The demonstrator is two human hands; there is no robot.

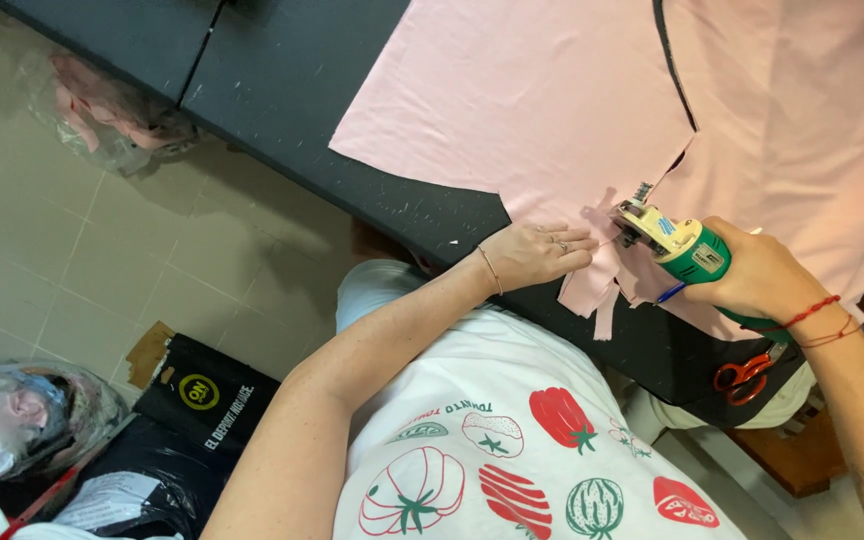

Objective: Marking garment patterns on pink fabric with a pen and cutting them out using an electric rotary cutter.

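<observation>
Pink fabric (532, 100) lies spread over a black cutting table (282, 70). My right hand (757, 275) grips a green and cream electric fabric cutter (677, 245), its blade at the fabric's near edge. My left hand (532, 250) lies flat on the pink fabric just left of the cutter, fingers pressing the cloth down. Narrow cut strips of pink cloth (592, 295) hang over the table's front edge between the two hands. A slit in the fabric runs up from the cutter toward a black line.
Orange-handled scissors (744, 375) hang below the table edge near my right wrist. On the tiled floor at left lie a clear bag of pink scraps (112, 120), a black bag (202, 395) and plastic bags of cloth (12, 420).
</observation>
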